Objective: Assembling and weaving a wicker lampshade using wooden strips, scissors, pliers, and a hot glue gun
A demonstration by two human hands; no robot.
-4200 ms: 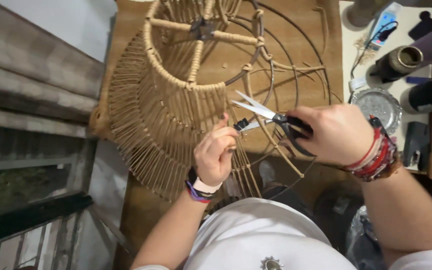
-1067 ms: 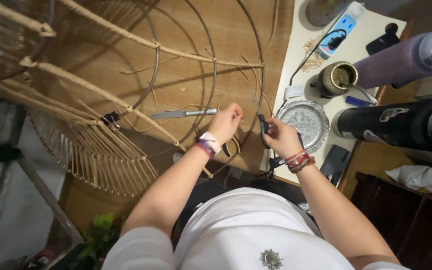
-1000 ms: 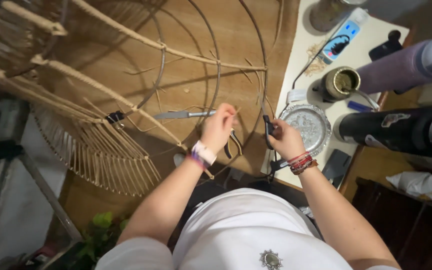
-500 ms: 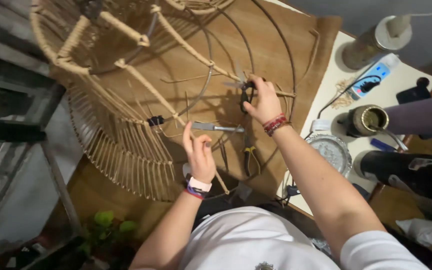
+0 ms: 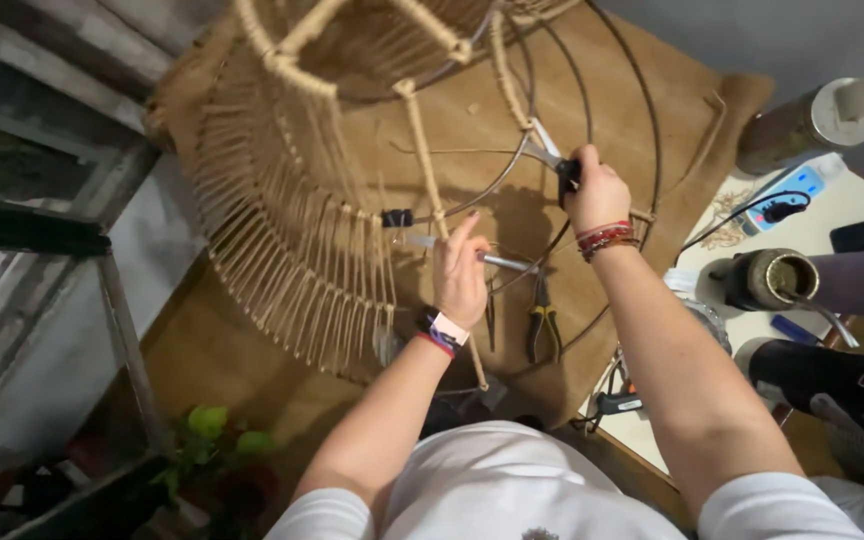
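Note:
A large wire lampshade frame (image 5: 592, 100), partly woven with tan rattan cord (image 5: 282, 250), stands on a brown work surface (image 5: 512, 110). My right hand (image 5: 597, 190) is closed around black-handled scissors (image 5: 550, 156), whose blades point up and left against a frame wire. My left hand (image 5: 460, 275) reaches under the frame with its fingers spread, touching a cord-wrapped rib (image 5: 432, 190) just above a thin metal tool (image 5: 472, 255) that lies on the surface.
Pliers (image 5: 544, 322) lie on the surface below my right wrist. At right, a white table holds a dark cup (image 5: 767, 280), a large tape roll (image 5: 802, 125), cables and dark cylinders (image 5: 832, 375). A green plant (image 5: 212, 430) sits at lower left beside a glass-sided stand.
My right hand has lifted the scissors up to the frame wire. My left hand has moved up to the wrapped rib. The view has shifted, showing more of the woven side.

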